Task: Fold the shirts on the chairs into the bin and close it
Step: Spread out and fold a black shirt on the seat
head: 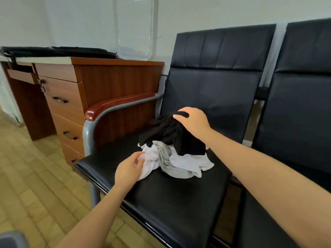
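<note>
Right now my right hand (192, 123) grips the black shirt (170, 134) atop the pile on the chair seat (179, 197); my left hand (129, 169) pinches the white shirt (189, 162). I'd lift black clear first.

Soft matt cloth shirts (172, 149) on a smooth glossy leather-look chair (179, 203), varnished wood desk (111, 81) beside
</note>
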